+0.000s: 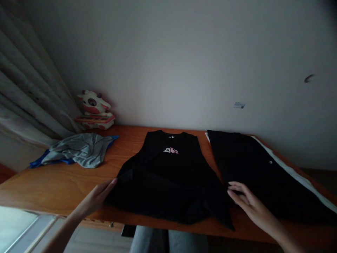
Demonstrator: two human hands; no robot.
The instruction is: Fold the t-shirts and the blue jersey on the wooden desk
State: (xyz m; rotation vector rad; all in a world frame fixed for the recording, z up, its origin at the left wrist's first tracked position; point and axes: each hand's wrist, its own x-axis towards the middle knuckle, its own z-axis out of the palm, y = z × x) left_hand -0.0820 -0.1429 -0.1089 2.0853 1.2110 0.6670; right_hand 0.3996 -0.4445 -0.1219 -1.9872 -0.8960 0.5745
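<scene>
A black sleeveless shirt (168, 175) lies spread on the wooden table, its neckline toward the wall and its hem near the front edge. Pink and white print marks its chest. The lower part looks rumpled and slightly lifted. At the shirt's left side, my left hand (98, 193) is closed with its fingertips on the fabric edge. My right hand (247, 200) is at the opposite side edge, fingers curled in a pinch on the black cloth. Right of it lies another black garment (244, 158) with a small white mark, on top of a white one (292, 172).
A grey and blue garment (81, 149) lies crumpled on the left of the table (65, 182). Behind it a toy cow with a keyboard (94, 109) stands by the curtain (28, 77). The wall (168, 63) borders the table's far edge.
</scene>
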